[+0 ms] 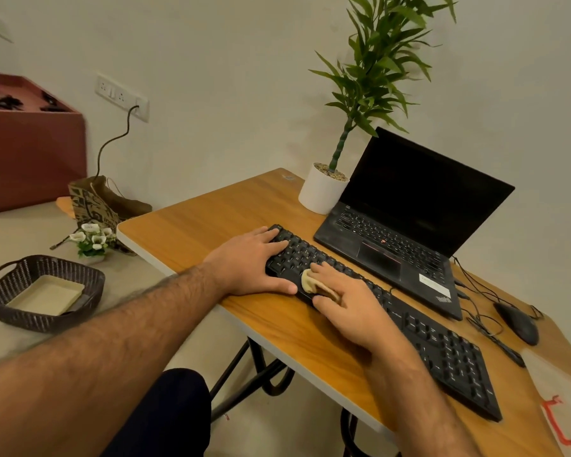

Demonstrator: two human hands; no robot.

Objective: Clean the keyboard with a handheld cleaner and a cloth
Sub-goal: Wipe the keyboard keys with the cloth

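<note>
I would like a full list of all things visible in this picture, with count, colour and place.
keyboard: 1, black, near edge of the table
cloth: 1, beige, on the keyboard's left part, under the right hand
laptop: 1, black, open, behind the keyboard
mouse: 1, black, right of the laptop
potted plant: 1, green in white pot, left of the laptop
table: 1, wooden top
basket: 1, dark woven, on the floor, left
flowers: 1 bunch, white, on the floor
paper bag: 1, brown, by the wall
left hand: rests on the keyboard's left end
right hand: presses the cloth on the keys
</note>
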